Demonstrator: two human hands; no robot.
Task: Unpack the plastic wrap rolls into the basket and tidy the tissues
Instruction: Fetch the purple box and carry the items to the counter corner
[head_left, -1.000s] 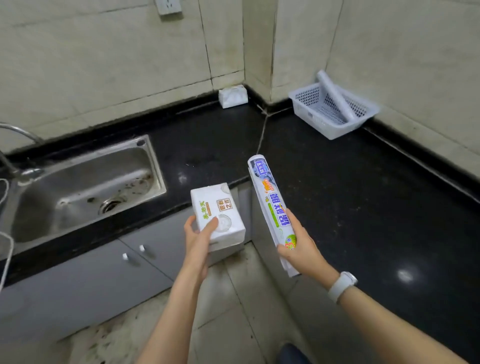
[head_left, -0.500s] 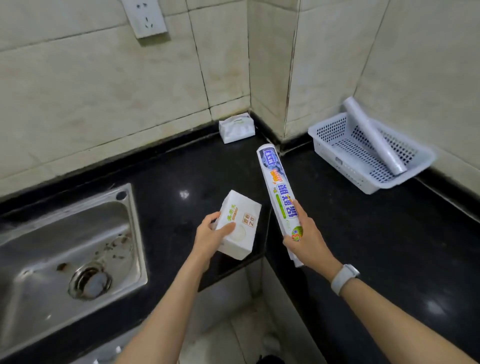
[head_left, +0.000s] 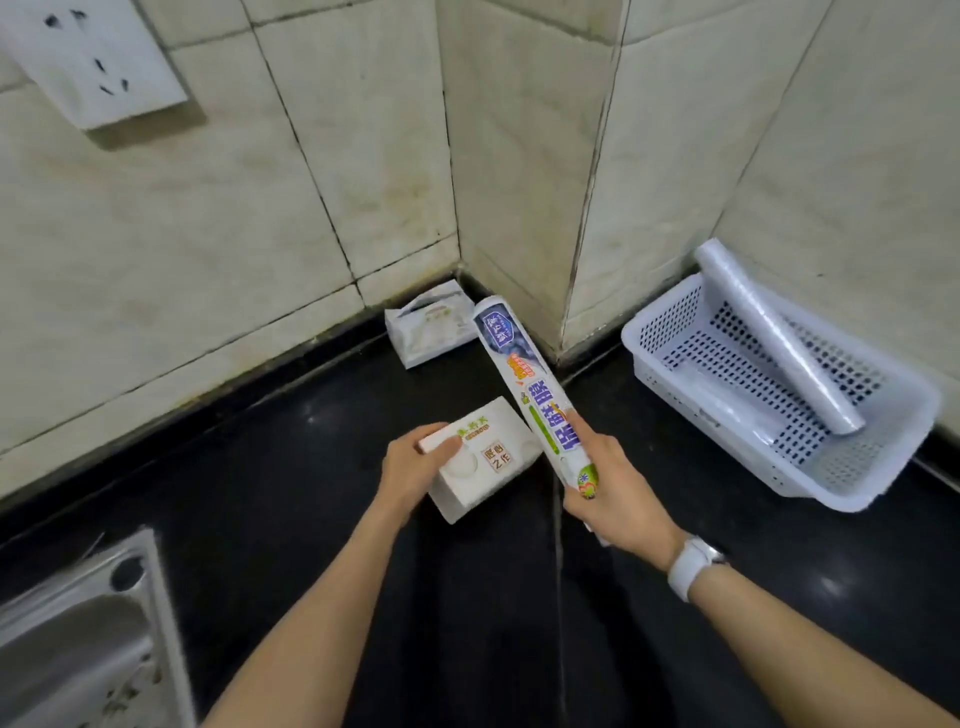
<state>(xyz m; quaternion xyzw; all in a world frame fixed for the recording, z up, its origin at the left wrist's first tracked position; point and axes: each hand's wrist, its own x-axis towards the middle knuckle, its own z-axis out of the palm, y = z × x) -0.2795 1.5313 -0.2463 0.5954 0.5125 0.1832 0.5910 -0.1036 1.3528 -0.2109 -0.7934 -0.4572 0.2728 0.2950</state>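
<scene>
My left hand (head_left: 415, 462) grips a white tissue pack (head_left: 483, 457) just above the black counter (head_left: 291, 499). My right hand (head_left: 613, 488), with a white watch on its wrist, holds a packaged plastic wrap roll (head_left: 524, 379) by its lower end; the roll points up and away toward the corner. A second tissue pack (head_left: 431, 330) sits in the wall corner behind it. At the right a white perforated basket (head_left: 857, 467) holds an unwrapped clear roll (head_left: 774, 338) that leans on its far rim, and another roll lies flat on its floor.
Tiled walls close the corner behind the counter, with a wall socket (head_left: 98, 57) at the upper left. A steel sink (head_left: 78, 639) occupies the lower left. A tiled pillar edge juts out between the far tissue pack and the basket.
My view and both hands have moved forward over the counter toward the corner. The tissue pack and the packaged roll have travelled with them, closer to the far tissue pack and the basket.
</scene>
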